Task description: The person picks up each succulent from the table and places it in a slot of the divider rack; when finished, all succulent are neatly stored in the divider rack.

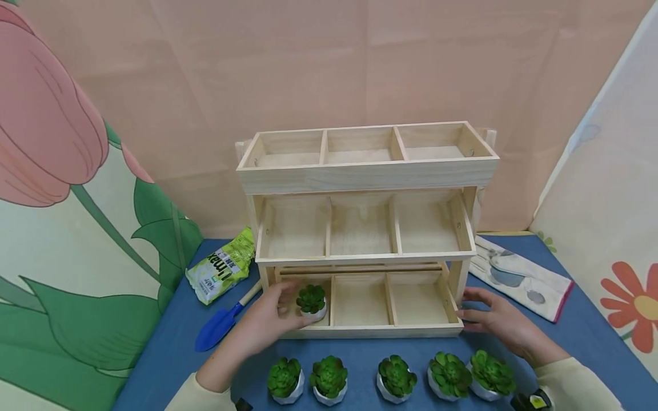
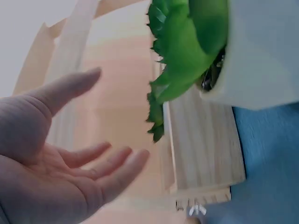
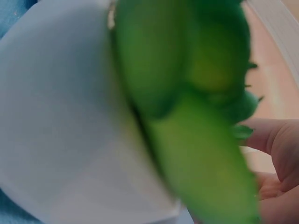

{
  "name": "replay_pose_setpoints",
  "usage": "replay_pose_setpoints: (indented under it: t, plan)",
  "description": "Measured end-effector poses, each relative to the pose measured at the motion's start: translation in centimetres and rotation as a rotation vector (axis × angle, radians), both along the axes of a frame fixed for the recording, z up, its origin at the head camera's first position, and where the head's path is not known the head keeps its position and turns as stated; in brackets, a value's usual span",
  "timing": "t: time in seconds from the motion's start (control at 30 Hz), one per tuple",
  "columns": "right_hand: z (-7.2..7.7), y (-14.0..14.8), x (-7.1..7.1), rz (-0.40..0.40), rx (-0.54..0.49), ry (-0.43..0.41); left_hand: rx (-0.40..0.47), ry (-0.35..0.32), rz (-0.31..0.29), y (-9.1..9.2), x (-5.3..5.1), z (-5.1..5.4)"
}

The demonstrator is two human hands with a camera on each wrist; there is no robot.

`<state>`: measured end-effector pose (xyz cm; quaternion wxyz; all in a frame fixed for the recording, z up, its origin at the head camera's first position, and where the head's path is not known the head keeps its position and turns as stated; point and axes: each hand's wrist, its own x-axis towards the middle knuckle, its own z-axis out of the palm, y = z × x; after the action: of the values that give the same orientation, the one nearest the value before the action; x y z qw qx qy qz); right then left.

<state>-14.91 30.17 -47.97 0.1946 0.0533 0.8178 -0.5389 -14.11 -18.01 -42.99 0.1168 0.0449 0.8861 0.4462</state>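
Clock centred on wooden shelf. Blue tabletop widest; narrow strip between shelf's front edge and five potted succulents, 5 to 7 o'clock. White gloves past 3. Right hand at 4, fingers loosely bent by shelf's end, contact unclear. Left hand at 8, fingers parted, unclenched. Lime bag near 9, blue trowel at 8. Single succulent at 7, bottom-left compartment; divider at its 3.

Smooth matt wooden shelf, matt pots, glossy packet, cloth glove
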Motion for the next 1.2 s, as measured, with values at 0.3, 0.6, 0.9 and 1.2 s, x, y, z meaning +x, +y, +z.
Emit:
replay_pose_setpoints:
  t: [0.3, 0.6, 0.9, 1.2]
  plan:
    - [-0.2, 0.0, 0.1, -0.001, 0.006, -0.016, 0.211, 0.031, -0.062, -4.3, 3.4, -1.1]
    - [0.0, 0.5, 0.1, 0.001, -0.016, -0.021, 0.483, -0.012, -0.442, -7.3, 4.8, -4.4]
    - [0.0, 0.3, 0.1, 0.0, 0.006, -0.006, 0.529, -0.233, -0.542, -8.0, 4.9, -5.9]
    - [-0.1, 0.0, 0.0, -0.004, 0.013, -0.003, 0.47, -0.345, -0.545, -8.0, 4.6, -6.5]
